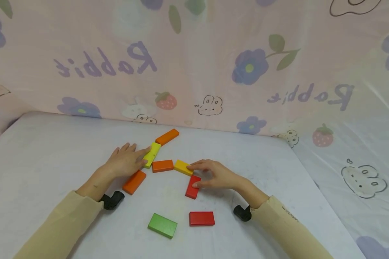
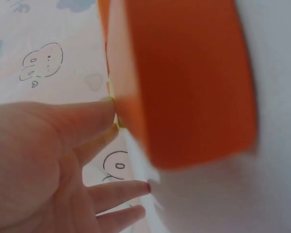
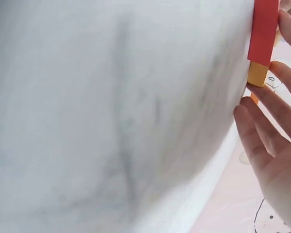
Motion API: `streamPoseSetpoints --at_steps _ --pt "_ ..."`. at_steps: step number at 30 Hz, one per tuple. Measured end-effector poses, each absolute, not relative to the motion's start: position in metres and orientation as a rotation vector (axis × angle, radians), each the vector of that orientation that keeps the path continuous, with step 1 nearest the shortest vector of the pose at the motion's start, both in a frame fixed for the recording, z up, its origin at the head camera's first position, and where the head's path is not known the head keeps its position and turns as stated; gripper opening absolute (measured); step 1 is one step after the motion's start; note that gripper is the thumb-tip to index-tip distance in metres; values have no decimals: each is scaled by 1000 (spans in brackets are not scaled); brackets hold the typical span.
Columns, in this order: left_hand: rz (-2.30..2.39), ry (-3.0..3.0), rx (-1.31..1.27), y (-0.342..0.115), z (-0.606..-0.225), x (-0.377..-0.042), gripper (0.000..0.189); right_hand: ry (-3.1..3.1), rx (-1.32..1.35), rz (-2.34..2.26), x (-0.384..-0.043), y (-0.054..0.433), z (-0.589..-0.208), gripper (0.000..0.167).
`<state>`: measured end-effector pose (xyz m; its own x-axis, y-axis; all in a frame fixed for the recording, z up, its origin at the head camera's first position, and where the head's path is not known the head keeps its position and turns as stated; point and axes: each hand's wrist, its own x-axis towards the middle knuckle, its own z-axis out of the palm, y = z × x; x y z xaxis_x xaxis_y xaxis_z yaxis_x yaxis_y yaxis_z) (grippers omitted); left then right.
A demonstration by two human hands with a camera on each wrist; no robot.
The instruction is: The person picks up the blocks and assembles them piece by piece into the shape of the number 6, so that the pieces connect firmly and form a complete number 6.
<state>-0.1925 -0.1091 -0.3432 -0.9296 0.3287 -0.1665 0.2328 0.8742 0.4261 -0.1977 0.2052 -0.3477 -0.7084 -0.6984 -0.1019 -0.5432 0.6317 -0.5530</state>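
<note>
With thumb and index finger stretched out, my left hand (image 1: 125, 160) touches the lime-yellow block (image 1: 152, 155) on its left side. That block stands between an orange block (image 1: 167, 137) behind it and a second orange block (image 1: 134, 182) nearer me, which looms large in the left wrist view (image 2: 194, 87). A third orange block (image 1: 162, 166) lies just right of it, its far end by a golden-yellow block (image 1: 183, 167). My right hand (image 1: 218, 175) rests its index finger on the golden-yellow block and its thumb on a red block (image 1: 192, 189).
Nearer me lie a green block (image 1: 162, 226) and another red block (image 1: 202, 218), apart from the joined ones. The white tabletop (image 1: 265, 165) meets a patterned cloth (image 1: 194, 72) along its back edge. Black wrist camera mounts (image 1: 113, 200) hang beneath the sleeves.
</note>
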Motion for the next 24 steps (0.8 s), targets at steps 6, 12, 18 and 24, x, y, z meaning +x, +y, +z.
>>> streamPoseSetpoints --at_steps 6,12,18,24 --pt "637 2791 484 -107 -343 -194 57 2545 -994 -711 -197 206 -348 54" --pt "802 2732 509 -105 -339 -186 72 2552 -1025 -703 -197 206 -349 54" --pt "738 2843 598 -99 -332 -170 68 2560 -1008 -693 -197 207 -350 54" --pt "705 2964 568 -94 -326 -150 69 2556 -1015 -710 -196 205 -348 54"
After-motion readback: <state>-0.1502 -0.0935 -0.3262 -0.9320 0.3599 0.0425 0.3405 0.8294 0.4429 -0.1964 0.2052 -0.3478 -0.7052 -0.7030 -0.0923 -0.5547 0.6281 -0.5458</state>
